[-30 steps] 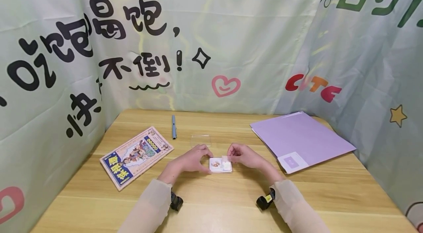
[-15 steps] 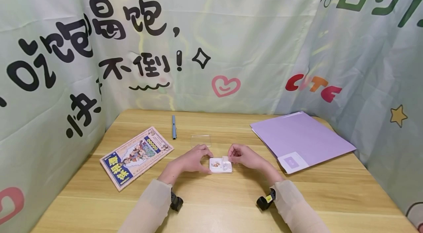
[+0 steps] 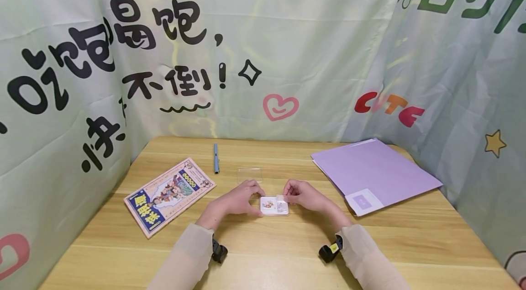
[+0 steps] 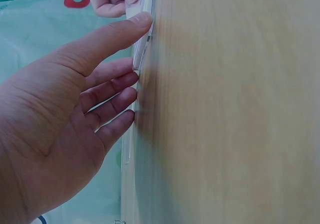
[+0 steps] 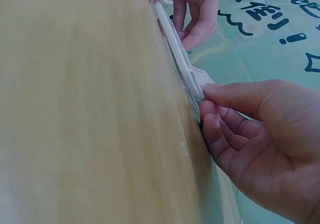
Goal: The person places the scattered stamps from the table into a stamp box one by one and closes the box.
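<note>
Card case (image 3: 274, 205) lies flat on the counter (image 3: 263, 253), between my two hands. My left hand (image 3: 236, 199) touches its left edge with straight fingers; my right hand (image 3: 304, 195) pinches a small white tab (image 3: 281, 197) at its right corner.
</note>
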`<state>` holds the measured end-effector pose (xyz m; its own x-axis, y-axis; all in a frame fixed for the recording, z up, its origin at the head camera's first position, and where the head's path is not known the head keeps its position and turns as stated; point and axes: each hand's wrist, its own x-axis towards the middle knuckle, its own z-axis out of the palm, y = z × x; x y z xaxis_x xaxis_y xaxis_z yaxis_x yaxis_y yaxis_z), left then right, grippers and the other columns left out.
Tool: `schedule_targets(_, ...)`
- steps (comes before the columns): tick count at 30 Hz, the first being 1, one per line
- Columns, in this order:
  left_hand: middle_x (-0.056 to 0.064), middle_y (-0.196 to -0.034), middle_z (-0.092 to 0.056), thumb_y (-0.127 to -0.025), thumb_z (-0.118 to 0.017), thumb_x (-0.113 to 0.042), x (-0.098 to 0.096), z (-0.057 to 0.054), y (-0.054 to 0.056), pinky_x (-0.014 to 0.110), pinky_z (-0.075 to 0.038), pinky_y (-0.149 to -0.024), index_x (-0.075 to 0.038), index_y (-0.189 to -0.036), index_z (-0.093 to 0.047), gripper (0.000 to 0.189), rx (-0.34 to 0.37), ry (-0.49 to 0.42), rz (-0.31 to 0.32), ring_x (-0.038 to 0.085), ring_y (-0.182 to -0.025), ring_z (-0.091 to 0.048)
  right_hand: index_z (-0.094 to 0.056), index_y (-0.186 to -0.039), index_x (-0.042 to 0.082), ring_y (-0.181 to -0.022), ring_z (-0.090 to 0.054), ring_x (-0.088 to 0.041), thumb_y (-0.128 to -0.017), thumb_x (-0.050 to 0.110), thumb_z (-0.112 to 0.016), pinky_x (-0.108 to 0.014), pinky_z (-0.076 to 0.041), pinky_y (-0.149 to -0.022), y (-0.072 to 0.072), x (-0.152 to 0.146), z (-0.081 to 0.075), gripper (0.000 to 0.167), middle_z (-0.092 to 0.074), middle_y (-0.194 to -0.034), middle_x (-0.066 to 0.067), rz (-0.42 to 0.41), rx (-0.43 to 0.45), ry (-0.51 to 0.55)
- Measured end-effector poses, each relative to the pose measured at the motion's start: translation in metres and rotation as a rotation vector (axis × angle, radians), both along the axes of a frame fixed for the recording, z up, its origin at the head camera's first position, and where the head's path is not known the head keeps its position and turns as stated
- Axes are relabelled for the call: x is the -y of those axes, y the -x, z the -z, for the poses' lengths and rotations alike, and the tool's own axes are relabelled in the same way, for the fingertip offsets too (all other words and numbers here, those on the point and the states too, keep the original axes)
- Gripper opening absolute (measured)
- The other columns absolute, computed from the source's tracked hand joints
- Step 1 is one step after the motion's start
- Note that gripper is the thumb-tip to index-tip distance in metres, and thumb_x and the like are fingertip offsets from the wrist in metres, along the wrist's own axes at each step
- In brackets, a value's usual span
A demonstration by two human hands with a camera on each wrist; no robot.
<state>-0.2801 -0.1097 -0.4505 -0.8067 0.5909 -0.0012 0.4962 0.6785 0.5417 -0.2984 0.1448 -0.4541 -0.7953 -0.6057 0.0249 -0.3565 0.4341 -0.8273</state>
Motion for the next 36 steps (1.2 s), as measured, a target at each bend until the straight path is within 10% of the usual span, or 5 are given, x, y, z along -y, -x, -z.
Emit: schedule_targets(36, 0.003, -0.122, -0.056, -0.076, -0.083, -0.03, 0.0001, -0.002, -0.0006, 0.044, -0.043, -0.109, -0.008, -0.12, -0.063, 0.053, 0.003, 0.002, 0.002, 0.022, -0.119, -0.052, -0.059, -0.09, 0.004, -0.074, -0.051, -0.009, -0.091, 0.004, -0.063, -0.017, -0.043, -0.065, -0.0035, 0.0034, -0.0005, 0.005, -0.058, -0.081, -0.003, 0.056, -0.073, -0.076)
